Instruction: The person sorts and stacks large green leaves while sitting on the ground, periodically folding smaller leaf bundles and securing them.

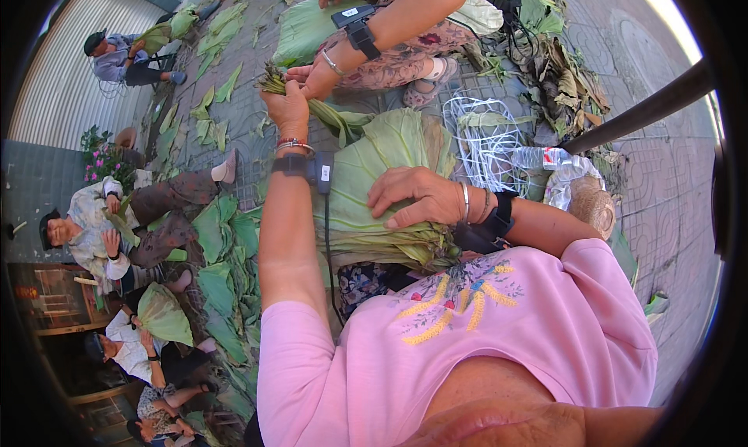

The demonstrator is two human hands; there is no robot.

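My left hand (287, 109), at arm's length, grips a bunch of narrow gathered leaf ends (272, 80), with a folded green leaf (339, 119) trailing to the right. A co-worker's hand (322, 79) is at the same bunch, touching or very near my fingers. On my lap lies a stack of large folded leaves (374, 149), apparently lotus leaves, pale green with brownish edges. My right hand (418, 196) rests palm down on it, fingers spread. The stack's gathered, yellowed edge (397, 239) lies towards my body. Straps with small devices circle both wrists.
Tangled white plastic twine (485, 140) lies right of the stack, beside a plastic bottle (540, 158) and a straw hat (590, 204). A dark pole (643, 105) slants in from the right. Withered leaves (561, 88) are heaped beyond. Several people sit at left among scattered leaves (225, 283).
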